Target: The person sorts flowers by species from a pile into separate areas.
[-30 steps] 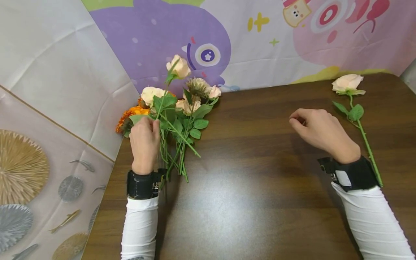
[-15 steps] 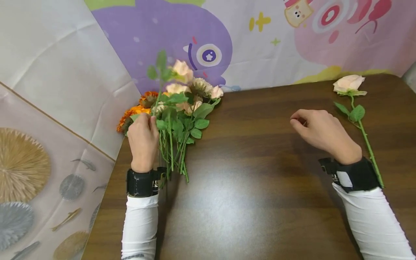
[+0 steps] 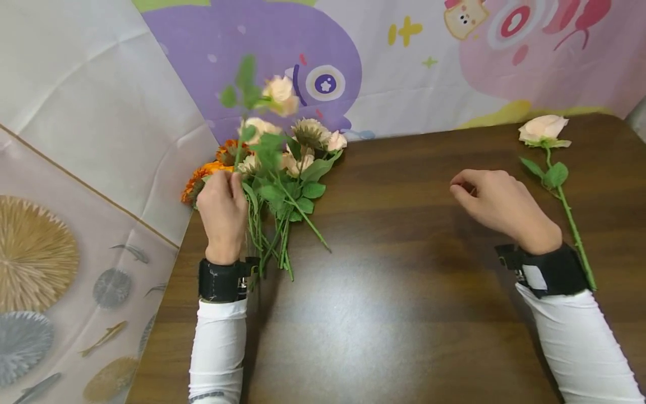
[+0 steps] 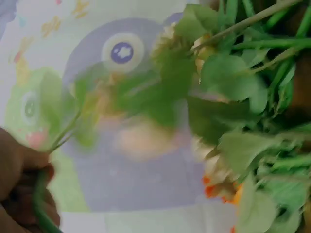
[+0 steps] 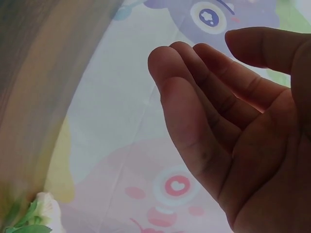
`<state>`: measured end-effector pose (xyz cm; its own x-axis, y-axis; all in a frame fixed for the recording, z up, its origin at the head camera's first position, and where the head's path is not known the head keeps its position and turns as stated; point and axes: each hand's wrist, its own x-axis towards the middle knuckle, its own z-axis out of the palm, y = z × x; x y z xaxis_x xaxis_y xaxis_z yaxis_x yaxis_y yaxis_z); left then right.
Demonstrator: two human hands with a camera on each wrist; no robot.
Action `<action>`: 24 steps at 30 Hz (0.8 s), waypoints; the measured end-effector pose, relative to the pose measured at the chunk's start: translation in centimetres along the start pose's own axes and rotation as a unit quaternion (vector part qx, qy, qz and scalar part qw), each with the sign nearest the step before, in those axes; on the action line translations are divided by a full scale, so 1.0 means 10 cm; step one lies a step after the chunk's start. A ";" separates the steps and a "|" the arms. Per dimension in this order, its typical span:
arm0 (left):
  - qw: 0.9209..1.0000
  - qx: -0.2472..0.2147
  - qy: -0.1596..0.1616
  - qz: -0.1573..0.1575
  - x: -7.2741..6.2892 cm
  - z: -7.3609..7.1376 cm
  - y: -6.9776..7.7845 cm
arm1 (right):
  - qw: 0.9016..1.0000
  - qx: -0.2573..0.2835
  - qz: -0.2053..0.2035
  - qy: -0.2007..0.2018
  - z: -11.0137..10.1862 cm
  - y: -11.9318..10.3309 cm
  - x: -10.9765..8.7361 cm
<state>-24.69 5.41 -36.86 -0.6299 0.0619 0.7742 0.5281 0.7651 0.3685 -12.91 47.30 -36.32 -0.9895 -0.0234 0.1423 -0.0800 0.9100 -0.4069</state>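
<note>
My left hand (image 3: pixel 222 205) pinches the green stem of a pale peach rose (image 3: pixel 281 95), raised over the flower pile at the table's left. Its bloom and leaves are blurred. In the left wrist view the hand (image 4: pixel 24 187) grips a thin stem (image 4: pixel 70 127). Below the raised rose lies a pile of artificial flowers, with a cream bloom (image 3: pixel 259 129), orange blooms (image 3: pixel 202 179) and several green stems (image 3: pixel 282 247). My right hand (image 3: pixel 504 207) hovers over the table, fingers loosely curled with nothing in them, as the right wrist view also shows (image 5: pixel 233 107).
A single pale rose (image 3: pixel 542 130) lies at the table's right, its stem (image 3: pixel 575 235) running beside the right forearm. A brown wooden table (image 3: pixel 383 252) meets a cartoon-printed cloth (image 3: pixel 393 84) behind and a patterned cloth (image 3: pixel 101 224) at left.
The rose in my left hand has swung and turned, its leaves now upright beside the bloom. A leafy stem under it has shifted, its end pointing further right. The right hand stays put.
</note>
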 end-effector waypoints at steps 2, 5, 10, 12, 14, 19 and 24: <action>1.000 -0.002 0.025 0.000 0.01 0.00 0.00 | 1.000 -0.001 -0.002 0.002 0.00 0.00 0.00; 0.999 -0.004 0.040 0.005 0.01 0.00 0.02 | 1.000 0.001 -0.004 0.002 0.01 0.00 0.01; 1.000 -0.019 0.016 0.008 -0.02 0.06 0.10 | 1.000 0.002 0.000 -0.004 0.03 -0.01 0.00; 0.999 -0.033 0.015 0.009 -0.04 0.08 0.15 | 1.000 0.000 -0.002 0.002 0.03 -0.01 0.00; 0.999 -0.048 0.011 0.010 -0.06 0.10 0.21 | 1.000 0.000 -0.002 0.006 0.03 -0.01 0.00; 0.995 -0.090 -0.025 0.018 -0.11 0.14 0.39 | 1.000 0.007 -0.007 0.014 0.03 -0.02 -0.02; 0.992 -0.113 -0.050 0.029 -0.17 0.14 0.56 | 0.999 0.016 -0.015 0.025 0.02 -0.06 -0.04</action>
<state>-21.49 10.46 -36.87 -0.6417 0.1742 0.7469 0.6727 0.5956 0.4390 -12.52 46.74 -36.29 -0.9794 -0.0297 0.1996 -0.1148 0.8954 -0.4302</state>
